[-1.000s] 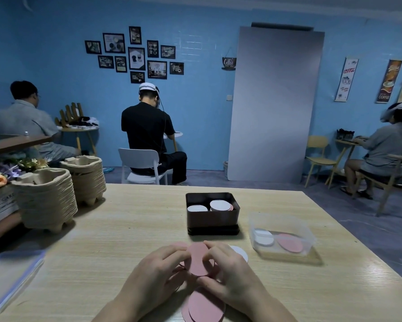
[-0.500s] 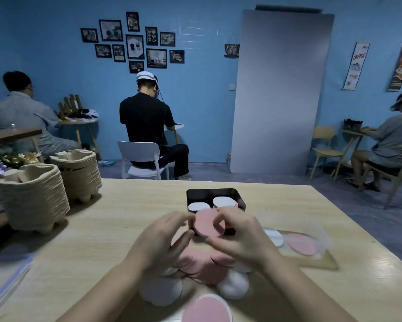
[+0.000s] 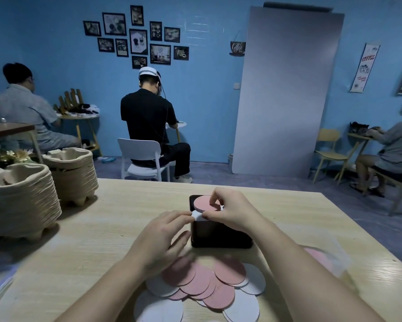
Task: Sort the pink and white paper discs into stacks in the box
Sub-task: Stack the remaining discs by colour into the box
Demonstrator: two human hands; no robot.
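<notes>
Midway through a placement, just right of the stacked pulp trays [image 3: 21, 201]. Steadying a white disc [image 3: 197, 214] with the outstretched fingertips of the left hand [image 3: 165, 235] at the near rim of the black box [image 3: 218, 235]; pinching a pink disc [image 3: 203, 203] between thumb and fingers of the right hand [image 3: 232, 211], tilted over the opening. Next, probably: lowering it flat onto the pink stack, unseen inside, then reaching for the mixed heap [image 3: 204, 284] on the wooden table [image 3: 91, 240].
</notes>
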